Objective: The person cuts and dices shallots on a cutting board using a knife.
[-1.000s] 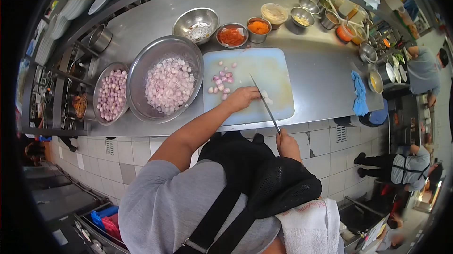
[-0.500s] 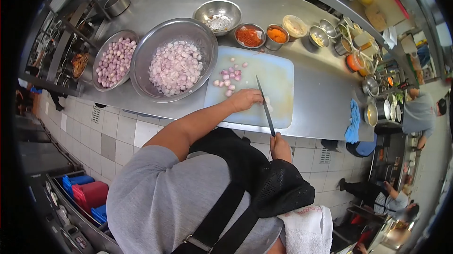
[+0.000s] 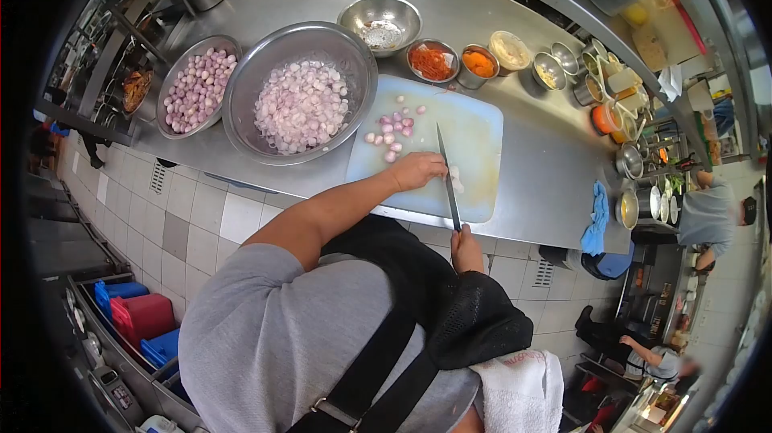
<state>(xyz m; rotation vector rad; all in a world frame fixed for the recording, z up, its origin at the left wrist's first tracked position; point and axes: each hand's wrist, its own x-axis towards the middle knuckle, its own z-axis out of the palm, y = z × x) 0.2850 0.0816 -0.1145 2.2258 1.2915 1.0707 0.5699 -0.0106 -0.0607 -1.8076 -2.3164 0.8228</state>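
My right hand (image 3: 466,250) grips the handle of a long, narrow kitchen knife (image 3: 447,173), its blade pointing away from me over the white cutting board (image 3: 482,131). Against the blade's left side, my left hand (image 3: 422,170) is closed, fingertips down on a shallot that they largely hide. Pale shallot slices (image 3: 457,180) lie on the board just right of the blade. Beyond my left hand sits a loose group of peeled shallots (image 3: 392,126). A large steel bowl (image 3: 239,103) left of the board is heaped with sliced shallots (image 3: 301,107).
Whole shallots fill another bowl (image 3: 197,91) at far left. Behind the board stand a steel bowl (image 3: 402,13), a bowl of red shreds (image 3: 432,61) and an orange-filled container (image 3: 478,65). A blue cloth (image 3: 596,218) hangs at the right edge. Two people work at right.
The view has shifted slightly. The knife blade stands a little more upright beside my left fingers, and my right hand has moved slightly left. More pale slices show right of the blade.
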